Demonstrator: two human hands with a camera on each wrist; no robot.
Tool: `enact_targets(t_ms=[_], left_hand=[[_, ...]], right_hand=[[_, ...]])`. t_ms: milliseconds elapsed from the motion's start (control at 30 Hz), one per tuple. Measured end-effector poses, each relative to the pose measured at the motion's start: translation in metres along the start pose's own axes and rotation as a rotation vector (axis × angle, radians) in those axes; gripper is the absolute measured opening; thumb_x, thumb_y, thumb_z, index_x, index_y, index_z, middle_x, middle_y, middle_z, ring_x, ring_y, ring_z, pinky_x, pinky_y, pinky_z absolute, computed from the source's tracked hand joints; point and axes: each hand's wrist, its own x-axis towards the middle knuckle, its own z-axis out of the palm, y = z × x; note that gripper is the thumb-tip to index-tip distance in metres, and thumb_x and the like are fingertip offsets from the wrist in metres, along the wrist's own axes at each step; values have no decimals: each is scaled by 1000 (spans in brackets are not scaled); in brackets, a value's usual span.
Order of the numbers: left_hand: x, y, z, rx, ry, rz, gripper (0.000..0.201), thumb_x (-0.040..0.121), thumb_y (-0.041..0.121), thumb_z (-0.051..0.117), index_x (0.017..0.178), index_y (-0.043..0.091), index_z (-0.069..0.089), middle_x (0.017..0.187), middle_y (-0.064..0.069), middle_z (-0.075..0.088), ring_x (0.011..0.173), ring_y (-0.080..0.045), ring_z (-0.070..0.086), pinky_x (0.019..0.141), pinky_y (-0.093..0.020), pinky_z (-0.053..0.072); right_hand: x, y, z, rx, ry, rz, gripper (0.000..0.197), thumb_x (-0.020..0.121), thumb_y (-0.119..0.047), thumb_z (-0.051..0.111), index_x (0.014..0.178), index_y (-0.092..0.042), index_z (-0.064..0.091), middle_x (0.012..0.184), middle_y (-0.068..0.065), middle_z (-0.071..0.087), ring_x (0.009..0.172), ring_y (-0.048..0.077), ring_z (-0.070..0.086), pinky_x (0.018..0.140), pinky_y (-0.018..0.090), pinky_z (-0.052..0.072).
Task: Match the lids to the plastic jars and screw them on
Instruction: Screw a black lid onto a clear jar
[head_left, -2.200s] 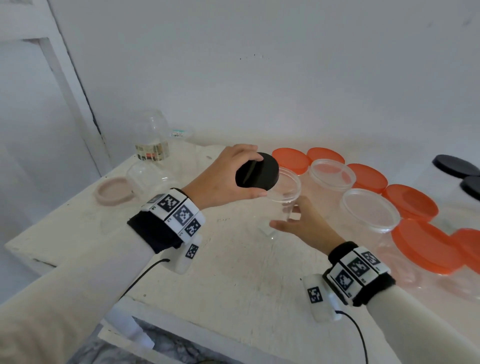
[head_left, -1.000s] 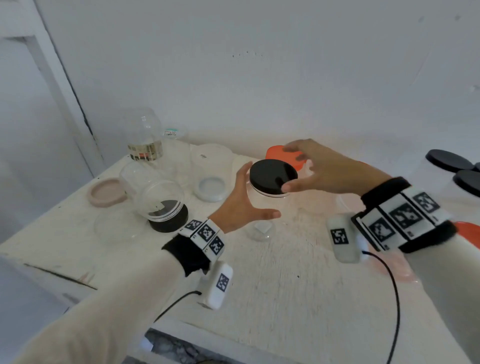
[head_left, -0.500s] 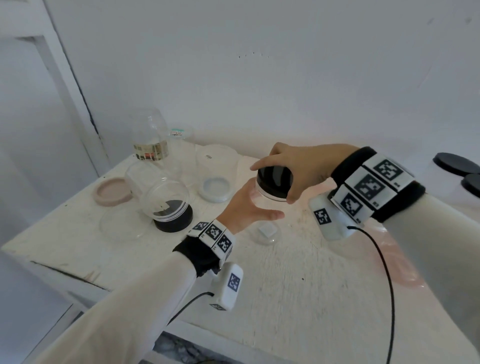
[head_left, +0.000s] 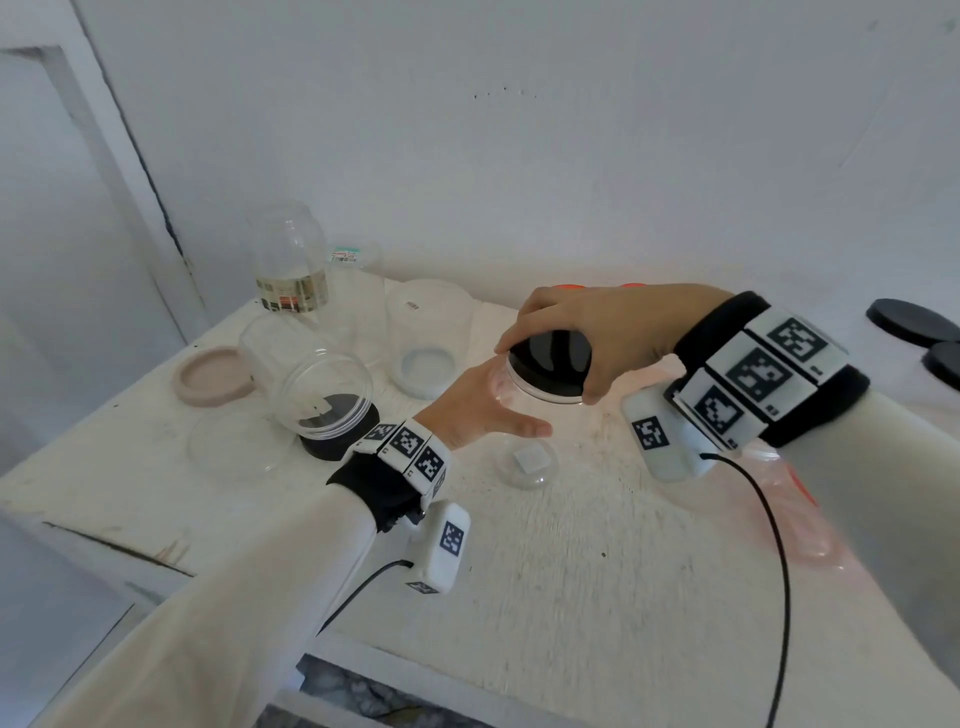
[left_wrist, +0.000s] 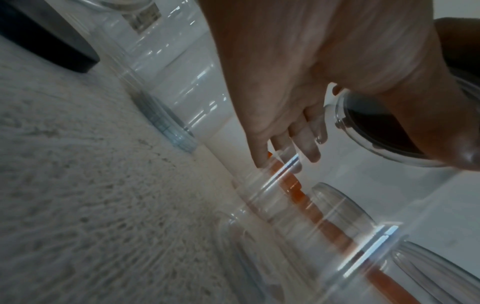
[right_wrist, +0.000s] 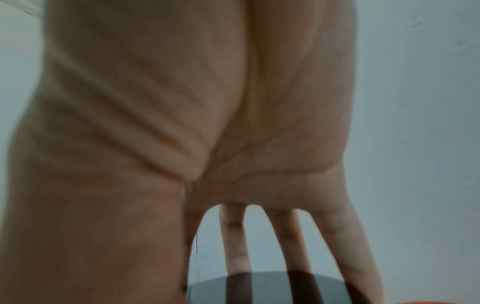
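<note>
Two hands are engaged on one clear plastic jar (head_left: 524, 415). The right hand (head_left: 597, 332) is clamped from above around the black lid (head_left: 550, 366), thumb on the near edge and fingers (right_wrist: 235, 242) spread over the far edge, while the left hand (head_left: 478, 410) is wrapped around the jar's body just under the lid, thumb stretched across the front.

A second ago the lid was only touched at its rim by the right fingertips; now it is fully covered and gripped, so seating is judged finished and twisting under way. How tight the thread is cannot be told.

Beside the left wrist, a clear jar with a black lid (head_left: 324, 400) is seen tilted lid-down on the white table (head_left: 571, 571), apparently already closed. Beyond the left hand stand a jar with a pale lid (head_left: 428, 338), a labelled bottle-shaped jar (head_left: 291, 260) and a loose beige lid (head_left: 213, 376). Past the right wrist, two more black lids (head_left: 911, 322) are visible, and orange lids (left_wrist: 306, 201) show behind the left fingers in the left wrist view.
</note>
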Motion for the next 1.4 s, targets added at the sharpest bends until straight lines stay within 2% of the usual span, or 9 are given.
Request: enact_targets(t_ms=[167, 300, 500, 667, 733, 867, 1133, 1300, 1400], left_hand=[[3, -2, -5, 8, -30, -20, 86, 65, 10, 81, 138, 22, 37, 125, 20, 53, 115, 17, 45, 91, -3, 38], [4, -4, -6, 5, -36, -24, 78, 70, 2, 78, 135, 23, 39, 123, 20, 53, 111, 19, 46, 89, -5, 40], [3, -2, -7, -21, -55, -37, 92, 58, 23, 82, 138, 26, 37, 130, 16, 53, 123, 8, 43, 95, -10, 40], [4, -2, -6, -25, -45, -41, 81, 65, 13, 79, 133, 28, 39, 128, 18, 52, 122, 10, 42, 95, -10, 40], [3, -3, -6, -35, -43, -47, 77, 67, 9, 79, 129, 31, 40, 126, 20, 52, 120, 13, 42, 94, -11, 40], [2, 0, -2, -29, -28, -47, 75, 58, 21, 82, 119, 41, 43, 121, 25, 54, 119, 13, 44, 95, -13, 40], [-2, 4, 3, -81, 4, -18, 69, 61, 11, 78, 116, 39, 47, 115, 28, 57, 112, 16, 47, 89, -9, 42], [-2, 5, 4, -74, 9, 27, 69, 69, -8, 75, 114, 36, 46, 116, 23, 55, 105, 20, 49, 83, -3, 41], [-2, 4, 4, -55, 15, 36, 68, 69, -8, 74, 113, 36, 46, 114, 22, 55, 104, 21, 49, 82, -2, 40]], right_hand=[[2, -3, -1, -57, -30, -32, 85, 64, -4, 76, 132, -43, 41, 129, -13, 31, 117, 19, 41, 90, 42, 47], [6, -2, -1, -65, -35, -30, 85, 63, -7, 78, 130, -45, 42, 127, -13, 31, 117, 20, 41, 91, 45, 47], [4, 1, -1, -29, -29, -41, 84, 63, -8, 79, 127, -47, 42, 127, -14, 32, 117, 20, 41, 91, 43, 47], [5, 0, -2, -47, -21, -31, 83, 62, -9, 80, 127, -46, 44, 126, -10, 34, 114, 21, 43, 89, 42, 47], [4, 0, -2, -60, -9, -26, 82, 61, -11, 81, 126, -46, 44, 124, -9, 36, 114, 21, 43, 89, 41, 47], [4, 0, -3, -72, 18, -17, 81, 60, -17, 84, 125, -46, 45, 120, -8, 39, 110, 16, 43, 81, 31, 45], [5, -2, -5, -122, 31, -23, 79, 56, -28, 86, 123, -45, 47, 115, -5, 44, 102, 14, 43, 80, 30, 45], [6, -3, -6, -140, 36, -26, 79, 55, -31, 87, 122, -45, 48, 113, -6, 45, 99, 13, 43, 78, 30, 46], [5, -3, -7, -144, 32, -25, 78, 55, -32, 86, 122, -45, 47, 113, -7, 45, 99, 12, 43, 79, 31, 47]])
